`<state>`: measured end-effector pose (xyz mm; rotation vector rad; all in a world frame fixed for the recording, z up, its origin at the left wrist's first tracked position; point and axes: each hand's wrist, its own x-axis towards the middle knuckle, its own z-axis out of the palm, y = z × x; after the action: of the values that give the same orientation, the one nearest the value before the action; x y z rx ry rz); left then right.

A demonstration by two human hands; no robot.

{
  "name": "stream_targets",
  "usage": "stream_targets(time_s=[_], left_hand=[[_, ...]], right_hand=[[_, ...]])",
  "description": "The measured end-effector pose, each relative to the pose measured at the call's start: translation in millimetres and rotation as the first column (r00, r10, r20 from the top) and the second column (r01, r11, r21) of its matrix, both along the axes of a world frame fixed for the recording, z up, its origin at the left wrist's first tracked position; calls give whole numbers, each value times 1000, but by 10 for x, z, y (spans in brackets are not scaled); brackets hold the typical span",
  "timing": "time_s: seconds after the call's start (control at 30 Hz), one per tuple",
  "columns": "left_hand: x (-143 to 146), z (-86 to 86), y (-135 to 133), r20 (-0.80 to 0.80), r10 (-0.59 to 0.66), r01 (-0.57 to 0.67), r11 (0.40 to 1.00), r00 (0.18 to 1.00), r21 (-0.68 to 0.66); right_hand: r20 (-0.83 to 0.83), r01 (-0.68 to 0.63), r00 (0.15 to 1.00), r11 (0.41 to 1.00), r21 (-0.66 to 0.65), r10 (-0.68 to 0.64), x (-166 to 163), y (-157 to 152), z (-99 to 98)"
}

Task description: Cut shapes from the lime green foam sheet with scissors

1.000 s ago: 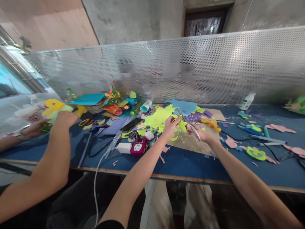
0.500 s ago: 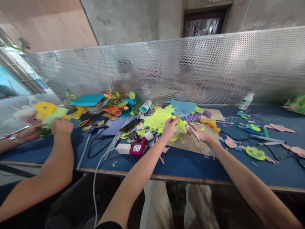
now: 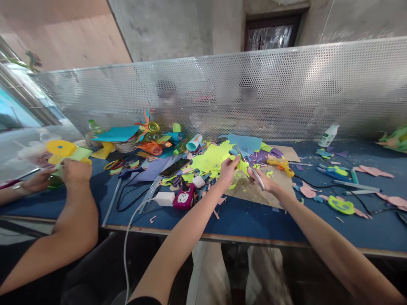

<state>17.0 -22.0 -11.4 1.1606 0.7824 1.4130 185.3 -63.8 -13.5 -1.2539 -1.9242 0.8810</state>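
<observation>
My left hand [image 3: 228, 170] pinches the edge of a yellow-green foam sheet [image 3: 211, 157], whose outline is ragged from cuts. Wrapped through the handles of a pair of scissors [image 3: 258, 178], my right hand [image 3: 264, 181] is closed at the sheet's right side. The scissor blades point up and left, against the foam near my left fingertips. Beneath lies a brown paper sheet [image 3: 254, 195] strewn with small yellow-green scraps. A light blue sheet [image 3: 244, 143] rests behind, and a yellow-orange glue gun [image 3: 282, 166] lies beyond my right hand.
On the left, a co-worker's hands [image 3: 76, 171] hold yellow and green pieces. A purple power adapter [image 3: 183, 197], a white charger [image 3: 164, 198] with its cable and a phone [image 3: 174, 167] lie left of me. A white bottle [image 3: 329, 134] stands right, before a perforated metal screen [image 3: 206, 97].
My right hand and the scissors have shifted slightly, and loose yellow-green scraps beside them lie differently. The co-worker's near hand has moved a little left.
</observation>
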Motion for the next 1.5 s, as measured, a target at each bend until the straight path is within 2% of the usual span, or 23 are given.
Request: stream_targets(time_s=[0.23,0.57,0.9,1.03,1.2,1.33,1.4,1.5], left_hand=[[-11,22,-29,-13,-5,5,1000,1000,-10],[7,60,-38,42,1,0,1000,999,-17],[5,25,-20,33,-18,19,1000,999,-18],[-2,33,-14,18,8,-7,1000,1000,-19],[-53,50,-11,-49,120,-120,993,992,2],[-81,86,-16,-122,162,-157,986,979,53],[-82,102,-21,-101,171,-168,985,980,38],[-81,113,-25,-68,181,-180,983,981,19]], right_hand=[[27,16,999,997,79,-18,2,5,-23],[27,-43,999,998,35,42,45,34,-12],[46,-63,997,994,90,59,43,11,0],[71,-3,997,992,130,-7,32,43,-21],[149,130,976,975,180,-158,9,87,25],[122,106,985,989,105,-118,83,129,15],[84,68,994,996,50,-72,140,146,-10],[63,33,997,999,39,-36,212,157,-29]])
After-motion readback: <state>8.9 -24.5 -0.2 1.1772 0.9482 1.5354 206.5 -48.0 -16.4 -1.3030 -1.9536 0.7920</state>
